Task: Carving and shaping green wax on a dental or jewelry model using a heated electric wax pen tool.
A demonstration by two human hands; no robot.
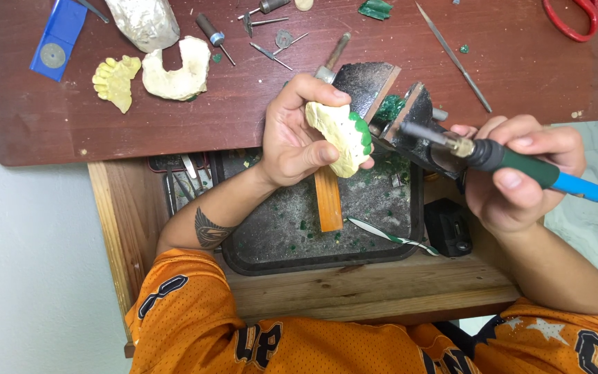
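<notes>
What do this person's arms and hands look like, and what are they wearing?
Both hands are bare: no gloves, rings or watch show on the left hand or the right hand. The left forearm carries a dark patterned tattoo. The forearms are uncovered below the short sleeves of an orange mesh jersey with black-and-white lettering and pale stars.

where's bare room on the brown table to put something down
Bare patches of the brown table: between the thin file and red scissors, and along the front left edge below the plaster casts. Crowded among the small bits and around both hands.
</notes>
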